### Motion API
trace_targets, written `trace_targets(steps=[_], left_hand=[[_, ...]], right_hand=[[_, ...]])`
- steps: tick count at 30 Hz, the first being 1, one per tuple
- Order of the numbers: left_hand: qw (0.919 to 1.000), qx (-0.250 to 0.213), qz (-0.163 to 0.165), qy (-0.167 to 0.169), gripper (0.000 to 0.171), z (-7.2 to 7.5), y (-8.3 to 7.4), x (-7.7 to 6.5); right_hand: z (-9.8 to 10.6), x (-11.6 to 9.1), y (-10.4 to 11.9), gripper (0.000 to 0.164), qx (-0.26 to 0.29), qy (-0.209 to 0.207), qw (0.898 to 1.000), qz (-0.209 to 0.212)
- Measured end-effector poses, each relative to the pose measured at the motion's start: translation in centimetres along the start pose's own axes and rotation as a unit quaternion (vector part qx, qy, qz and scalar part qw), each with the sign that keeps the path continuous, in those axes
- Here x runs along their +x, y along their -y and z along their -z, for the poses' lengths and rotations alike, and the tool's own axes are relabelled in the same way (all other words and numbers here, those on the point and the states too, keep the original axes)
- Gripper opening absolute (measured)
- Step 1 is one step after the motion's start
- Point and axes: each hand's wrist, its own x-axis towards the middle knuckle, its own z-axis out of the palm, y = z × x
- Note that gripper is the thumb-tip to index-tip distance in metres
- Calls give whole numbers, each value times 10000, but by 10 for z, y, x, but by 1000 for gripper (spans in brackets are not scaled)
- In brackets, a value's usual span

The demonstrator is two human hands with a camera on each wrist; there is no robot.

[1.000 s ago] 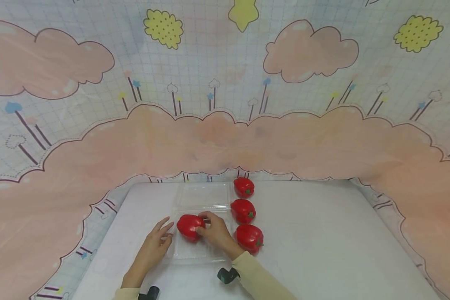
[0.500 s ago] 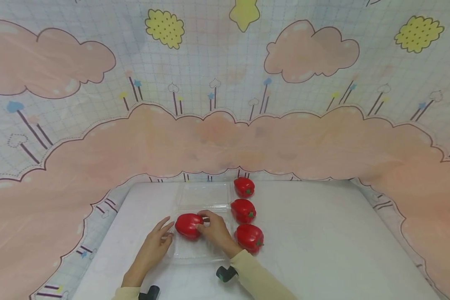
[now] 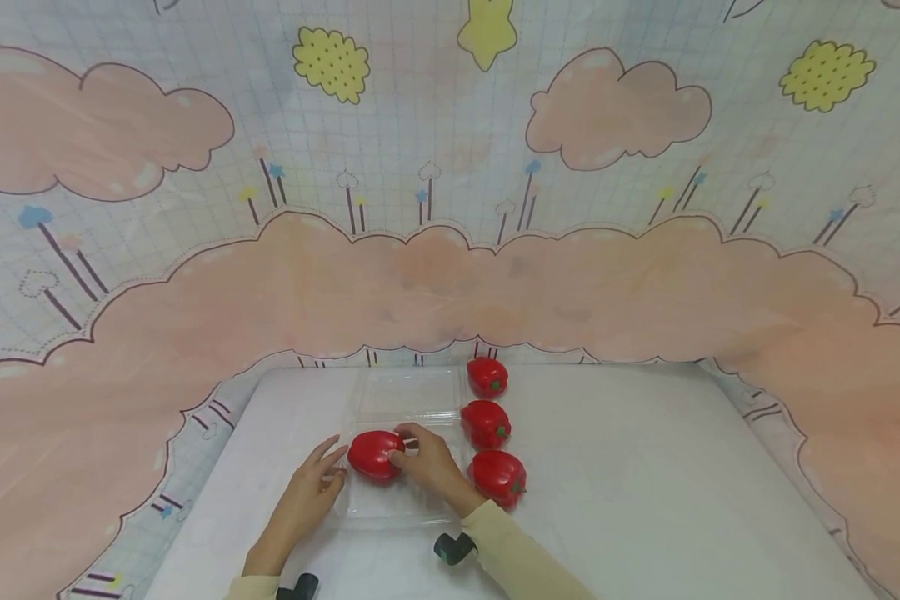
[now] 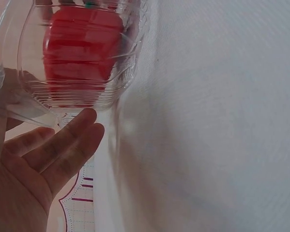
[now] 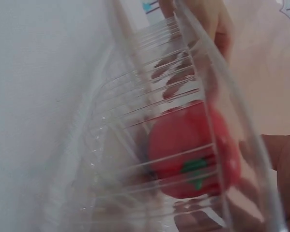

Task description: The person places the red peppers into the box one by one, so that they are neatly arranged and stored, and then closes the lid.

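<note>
In the head view, my right hand grips a red bell pepper by its right end, thumb in front and fingers behind. The pepper is inside the left part of a clear plastic clamshell box, whose lid lies folded back. Through the box wall the right wrist view shows the pepper's green stem. My left hand is at the box's left side, fingers extended. In the left wrist view its fingertips are against or very close to the box's outer wall; exact contact I cannot tell.
Three more red bell peppers stand in a column just right of the box: a far one, a middle one and a near one. White cloth covers the table. A patterned curtain rises behind it.
My right hand has shifted the bell pepper slightly left inside the box. The left hand stays nearly still, and the three other peppers have not moved.
</note>
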Motion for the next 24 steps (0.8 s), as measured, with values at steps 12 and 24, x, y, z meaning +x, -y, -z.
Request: trace_targets(steps=[12, 24], left_hand=[[10000, -51, -24, -60, 46, 0, -1, -1], [10000, 33, -37, -55, 46, 0, -2, -1]], right_hand=[[17, -12, 22, 44, -57, 73, 9989, 456], [40, -35, 44, 45, 64, 216, 9938, 1088]])
